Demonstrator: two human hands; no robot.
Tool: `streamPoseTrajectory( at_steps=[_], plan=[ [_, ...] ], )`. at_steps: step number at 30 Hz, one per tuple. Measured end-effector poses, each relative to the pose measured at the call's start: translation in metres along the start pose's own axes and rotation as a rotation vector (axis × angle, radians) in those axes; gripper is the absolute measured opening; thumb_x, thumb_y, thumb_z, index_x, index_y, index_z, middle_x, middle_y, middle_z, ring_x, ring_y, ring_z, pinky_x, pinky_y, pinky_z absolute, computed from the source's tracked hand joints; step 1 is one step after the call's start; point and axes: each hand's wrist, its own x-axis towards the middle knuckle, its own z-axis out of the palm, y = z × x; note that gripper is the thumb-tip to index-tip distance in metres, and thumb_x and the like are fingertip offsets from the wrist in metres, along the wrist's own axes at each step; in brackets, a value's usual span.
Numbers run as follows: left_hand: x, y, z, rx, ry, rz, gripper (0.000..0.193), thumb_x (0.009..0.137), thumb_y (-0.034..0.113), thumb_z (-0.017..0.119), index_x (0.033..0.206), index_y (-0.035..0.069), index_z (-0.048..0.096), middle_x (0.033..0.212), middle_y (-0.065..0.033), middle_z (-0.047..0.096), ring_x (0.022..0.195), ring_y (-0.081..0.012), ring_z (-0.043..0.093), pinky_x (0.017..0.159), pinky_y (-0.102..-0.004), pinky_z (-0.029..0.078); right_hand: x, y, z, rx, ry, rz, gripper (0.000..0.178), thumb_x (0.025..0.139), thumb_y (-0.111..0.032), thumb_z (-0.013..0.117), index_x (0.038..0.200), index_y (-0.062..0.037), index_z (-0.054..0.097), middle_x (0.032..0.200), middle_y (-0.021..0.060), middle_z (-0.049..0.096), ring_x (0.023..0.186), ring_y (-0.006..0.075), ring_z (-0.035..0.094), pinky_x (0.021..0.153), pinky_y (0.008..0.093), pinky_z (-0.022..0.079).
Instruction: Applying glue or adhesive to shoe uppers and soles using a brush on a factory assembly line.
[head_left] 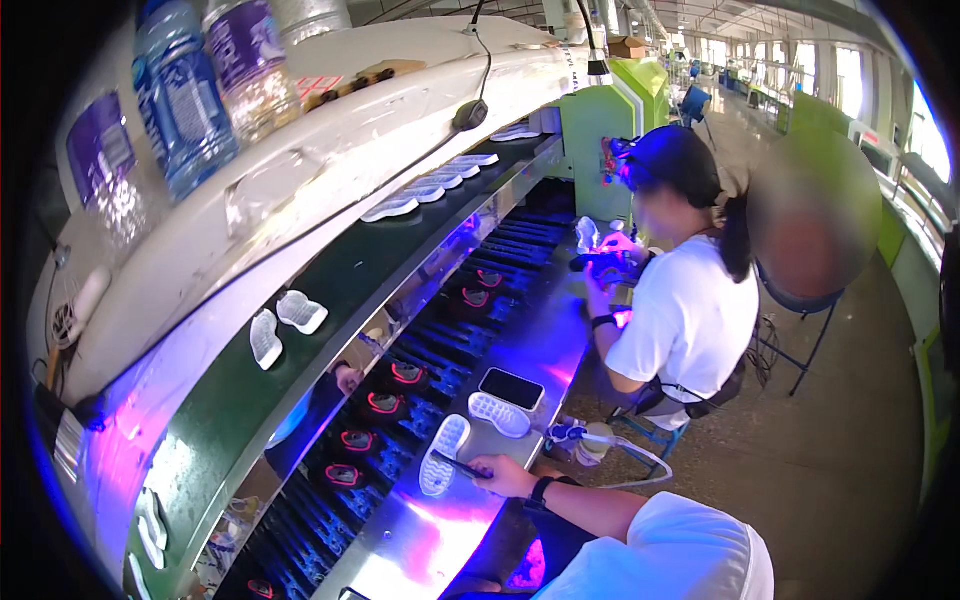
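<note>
Reaching in from the lower right, my right hand [505, 477] has its fingers closed on a slim black object [459, 465], whose exact kind I cannot make out. Its far end lies over a white shoe sole [440, 450], tread side up on the metal ledge. A second white sole [500, 414] rests a little farther away, beside a phone [512, 389] with a dark screen. A black band circles my right wrist. My left hand is out of sight.
Dark shoe uppers with red-lit rims [386, 402] stand along the slatted conveyor [320, 505]. White soles [301, 311] lie on the green belt [200, 430] behind it. To the right, a co-worker [685, 300] handles a shoe under blue light. Bottles [180, 100] stand on the machine's top.
</note>
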Motion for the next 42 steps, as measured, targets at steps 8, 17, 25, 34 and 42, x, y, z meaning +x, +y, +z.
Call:
streamPoseTrajectory(
  at_steps=[8, 17, 25, 34, 42],
  plan=[
    [-0.039, -0.031, -0.015, 0.048, -0.313, -0.007, 0.016, 0.096, 0.012, 0.068, 0.103, -0.002, 0.067, 0.088, -0.0089, 0.072, 0.080, -0.0177, 0.067, 0.074, -0.0344, 0.056, -0.001, -0.003, 0.011, 0.084, 0.100, 0.057, 0.029, 0.097, -0.002, 0.066, 0.126, -0.0020, 0.062, 0.083, 0.0017, 0.066, 0.065, 0.0088, 0.061, 0.054, 0.0269, 0.048],
    [-0.062, -0.032, -0.054, 0.177, -0.549, 0.022, 0.018, 0.096, 0.014, 0.067, 0.104, -0.002, 0.067, 0.090, -0.0085, 0.073, 0.083, -0.0180, 0.068, 0.076, -0.0352, 0.056, 0.001, 0.006, 0.012, 0.004, 0.149, 0.045, 0.032, 0.093, 0.002, 0.067, 0.125, -0.0007, 0.063, 0.085, 0.0034, 0.068, 0.068, 0.0111, 0.064, 0.059, 0.0290, 0.051],
    [-0.069, -0.022, -0.072, 0.307, -0.648, 0.033, 0.020, 0.097, 0.016, 0.066, 0.105, -0.002, 0.067, 0.092, -0.0081, 0.073, 0.085, -0.0182, 0.068, 0.077, -0.0359, 0.057, 0.008, 0.012, 0.015, -0.067, 0.110, 0.008, 0.031, 0.092, 0.001, 0.070, 0.123, -0.0008, 0.065, 0.086, 0.0040, 0.070, 0.068, 0.0113, 0.066, 0.060, 0.0290, 0.053],
    [-0.326, -0.056, 0.056, 0.159, -0.407, -0.239, 0.022, 0.097, 0.019, 0.065, 0.106, -0.002, 0.067, 0.094, -0.0076, 0.073, 0.088, -0.0185, 0.069, 0.079, -0.0367, 0.057, 0.007, 0.007, -0.004, 0.068, 0.077, 0.166, 0.032, 0.090, -0.004, 0.074, 0.121, -0.0004, 0.069, 0.082, 0.0023, 0.070, 0.061, 0.0076, 0.061, 0.052, 0.0262, 0.047],
    [-0.248, 0.085, 0.069, 0.120, 0.085, -0.325, 0.037, 0.097, 0.029, 0.072, 0.125, 0.005, 0.069, 0.115, -0.0109, 0.074, 0.103, -0.0191, 0.068, 0.092, -0.0387, 0.056, 0.008, 0.004, -0.003, 0.123, 0.005, 0.116, 0.027, 0.091, -0.002, 0.071, 0.118, -0.0001, 0.068, 0.071, 0.0007, 0.062, 0.053, 0.0070, 0.056, 0.044, 0.0234, 0.040]
  ],
)
